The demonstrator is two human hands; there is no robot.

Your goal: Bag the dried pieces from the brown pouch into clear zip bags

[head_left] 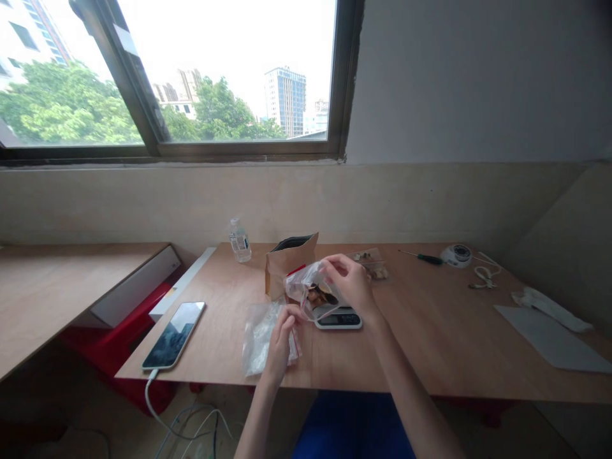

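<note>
Left hand (282,338) and right hand (351,280) each pinch the zip bag (313,292) above the scale (340,319).

The person's right hand (351,280) is pinching the top of a clear zip bag of brown pieces (313,292) sitting on a small digital scale (340,319). Their left hand (281,335) is pressing on empty clear bags (261,335) lying beside an open brown paper pouch (289,261) on the wooden table (430,331).

The flat grey digital scale (339,318) is partly covered by the right hand (352,285) and the clear zip-lock bag of brown pieces (313,290); its display cannot be read. Both forearms are cut off by the lower edge.
</note>
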